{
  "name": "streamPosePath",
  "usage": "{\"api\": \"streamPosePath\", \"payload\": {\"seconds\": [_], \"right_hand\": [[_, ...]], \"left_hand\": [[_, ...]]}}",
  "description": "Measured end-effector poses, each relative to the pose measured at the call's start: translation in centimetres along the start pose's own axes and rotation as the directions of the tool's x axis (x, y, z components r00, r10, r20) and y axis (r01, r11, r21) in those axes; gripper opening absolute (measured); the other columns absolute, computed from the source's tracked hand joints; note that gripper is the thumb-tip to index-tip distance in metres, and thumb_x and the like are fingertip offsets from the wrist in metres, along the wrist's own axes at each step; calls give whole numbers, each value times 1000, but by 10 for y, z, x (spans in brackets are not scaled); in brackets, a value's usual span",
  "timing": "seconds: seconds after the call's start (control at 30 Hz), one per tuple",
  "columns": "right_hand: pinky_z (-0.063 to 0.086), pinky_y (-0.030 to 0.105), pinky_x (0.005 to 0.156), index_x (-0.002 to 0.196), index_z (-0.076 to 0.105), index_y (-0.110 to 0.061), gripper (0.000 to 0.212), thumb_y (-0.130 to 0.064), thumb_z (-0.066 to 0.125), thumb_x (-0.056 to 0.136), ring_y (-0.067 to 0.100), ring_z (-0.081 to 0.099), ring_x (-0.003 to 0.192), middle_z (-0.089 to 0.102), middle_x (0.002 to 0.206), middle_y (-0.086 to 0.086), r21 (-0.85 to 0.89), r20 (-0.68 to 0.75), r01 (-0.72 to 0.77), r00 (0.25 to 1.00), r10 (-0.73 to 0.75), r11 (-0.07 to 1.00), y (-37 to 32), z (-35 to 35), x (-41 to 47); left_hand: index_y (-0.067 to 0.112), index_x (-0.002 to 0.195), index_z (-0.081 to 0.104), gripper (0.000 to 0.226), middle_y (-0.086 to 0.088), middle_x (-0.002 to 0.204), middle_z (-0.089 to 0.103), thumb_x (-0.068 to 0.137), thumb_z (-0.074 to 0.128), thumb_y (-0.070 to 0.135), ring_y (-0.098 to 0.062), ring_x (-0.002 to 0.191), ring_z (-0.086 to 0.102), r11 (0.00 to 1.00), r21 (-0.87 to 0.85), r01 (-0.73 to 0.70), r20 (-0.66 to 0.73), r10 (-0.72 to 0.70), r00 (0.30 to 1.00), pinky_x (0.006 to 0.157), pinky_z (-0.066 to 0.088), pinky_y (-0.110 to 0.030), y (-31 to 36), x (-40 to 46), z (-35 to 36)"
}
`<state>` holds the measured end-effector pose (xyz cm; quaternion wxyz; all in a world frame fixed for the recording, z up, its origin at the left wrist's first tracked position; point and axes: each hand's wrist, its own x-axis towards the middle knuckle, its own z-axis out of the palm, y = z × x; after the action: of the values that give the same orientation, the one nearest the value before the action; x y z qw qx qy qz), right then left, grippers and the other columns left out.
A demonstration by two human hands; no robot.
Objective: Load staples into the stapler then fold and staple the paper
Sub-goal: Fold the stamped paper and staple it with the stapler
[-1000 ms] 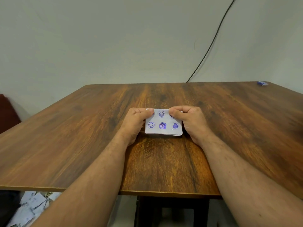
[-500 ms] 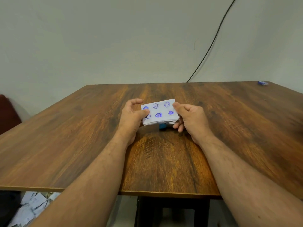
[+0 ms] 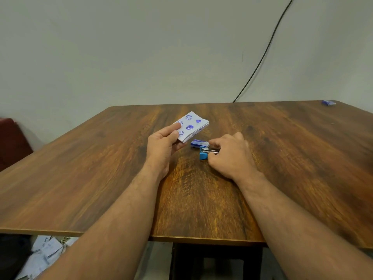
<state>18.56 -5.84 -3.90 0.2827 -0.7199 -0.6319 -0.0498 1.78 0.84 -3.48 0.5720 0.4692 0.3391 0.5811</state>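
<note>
A folded white paper with blue stamped smileys is lifted off the table, pinched at its near corner by my left hand. Just right of it a small blue-and-white staple box lies on the wood. In front of the box sits a blue stapler with its metal magazine showing. My right hand covers the stapler's right end, fingers curled around it and thumb stretched toward the box.
Another small blue box lies at the table's far right corner. A black cable runs down the wall behind. A dark red seat stands at the left, and loose papers lie on the floor below the front edge.
Both hands held the paper flat over the stapler and box. My left hand has carried it up and left, uncovering them, while my right hand let go and dropped onto the stapler.
</note>
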Motion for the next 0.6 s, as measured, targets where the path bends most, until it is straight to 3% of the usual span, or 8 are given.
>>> {"api": "streamPosePath", "payload": {"seconds": [0.17,0.3,0.4,0.5,0.6], "right_hand": [[35,37,89,118,71,-34,35,-47,63,87,21,47,108,70,108,-5,-52,61,-59,996,62,997,-2,2,2],[41,18,69,100,66,-33,22,-37,76,81,-1,60,83,70,97,-15,350,32,-46,999,37,936,-2,0,-1],[44,8,61,100,60,-27,31,-26,83,79,-4,61,78,66,91,-16,547,-12,-44,998,60,836,-3,-6,-5],[48,12,59,97,58,-27,39,-19,88,74,3,64,73,69,89,-7,640,-17,-42,998,68,767,-2,-8,-5],[60,33,68,94,59,-31,42,-15,90,69,16,70,80,69,91,1,667,-4,-51,997,72,744,-2,-3,-1]], "left_hand": [[0,119,68,30,-15,114,69,89,66,-5,-13,78,71,999,-47,-13,5,13,1000,66,60,-21,-2,1,-1],[0,116,70,34,-19,117,70,83,72,-6,-16,78,73,998,-63,-9,10,9,1000,68,60,-24,-2,2,-2],[1,118,70,37,-17,115,71,81,74,-5,-14,79,73,998,-55,-18,27,20,999,67,58,-22,-1,1,-1],[2,119,70,39,-15,114,72,81,75,-4,-16,84,74,999,-52,-16,73,20,997,68,58,-22,-1,-1,-1],[4,117,71,37,-15,113,73,81,74,-4,-17,85,74,996,-90,8,105,1,994,67,59,-21,-2,0,-2]]}}
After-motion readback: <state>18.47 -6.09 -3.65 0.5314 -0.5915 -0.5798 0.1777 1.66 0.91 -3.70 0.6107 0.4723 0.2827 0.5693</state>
